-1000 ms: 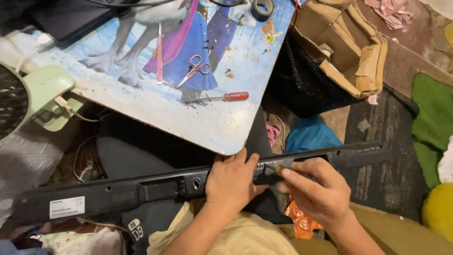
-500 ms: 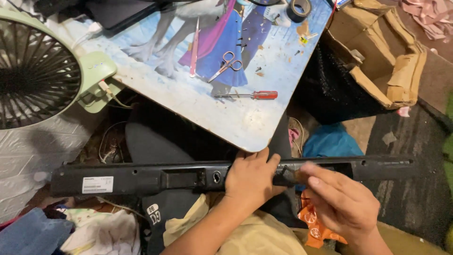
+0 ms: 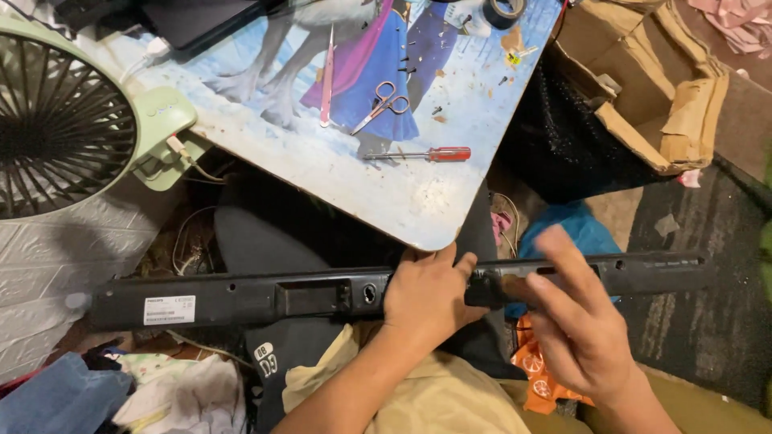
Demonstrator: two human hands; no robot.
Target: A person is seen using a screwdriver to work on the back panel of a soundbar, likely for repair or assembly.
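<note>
Across your lap, head view: long black bar (image 3: 322,296), level, just below the counter (image 3: 418,217) edge. Your left hand (image 3: 426,299) clamps its middle; your right hand (image 3: 575,321) hovers spread, blurred. Risk: one-handed hold lets an end tip; screwdriver (image 3: 426,153) near edge.

right hand (image 3: 583,321) motion-blurred, fan (image 3: 60,120) cut off at left edge

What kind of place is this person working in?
Probably a cluttered room at home, used for repairs: a low cartoon-printed table carries a red-handled screwdriver and small scissors, and the left hand grips a long black plastic bar over the lap.
</note>
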